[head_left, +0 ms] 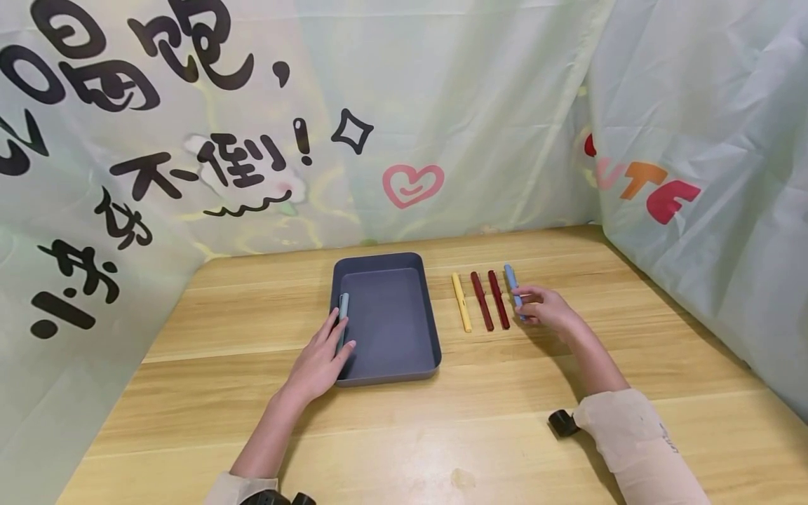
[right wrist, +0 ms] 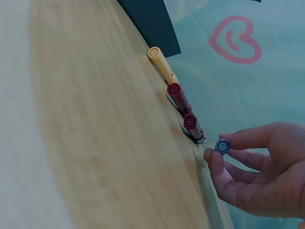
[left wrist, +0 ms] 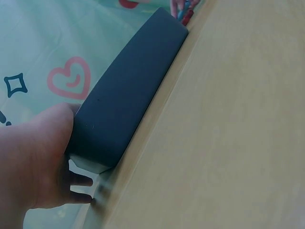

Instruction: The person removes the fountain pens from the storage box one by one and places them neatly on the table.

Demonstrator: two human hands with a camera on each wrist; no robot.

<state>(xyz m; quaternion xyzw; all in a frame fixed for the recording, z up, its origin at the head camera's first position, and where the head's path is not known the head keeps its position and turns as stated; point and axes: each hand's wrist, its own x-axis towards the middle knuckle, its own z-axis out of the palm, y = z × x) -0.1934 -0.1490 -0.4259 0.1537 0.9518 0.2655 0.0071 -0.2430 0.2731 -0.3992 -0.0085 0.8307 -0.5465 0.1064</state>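
A dark grey-blue rectangular tray [head_left: 391, 322] lies on the table. My left hand [head_left: 320, 361] grips its left wall, with the thumb on the inner side and fingers outside, as the left wrist view shows. Inside the tray, along that same wall, rests a grey-blue pen [head_left: 344, 303], partly hidden by the fingers. My right hand [head_left: 544, 307] pinches a blue pen [head_left: 510, 275] between thumb and fingers; in the right wrist view the pen's round end [right wrist: 222, 146] shows between the fingertips.
Left of the right hand, a yellow pen [head_left: 461, 303] and two dark red pens, the nearer one [head_left: 499, 300] and its neighbour [head_left: 482, 301], lie side by side on the wooden table [head_left: 404, 435]. Printed cloth [head_left: 492, 126] hangs behind and at both sides.
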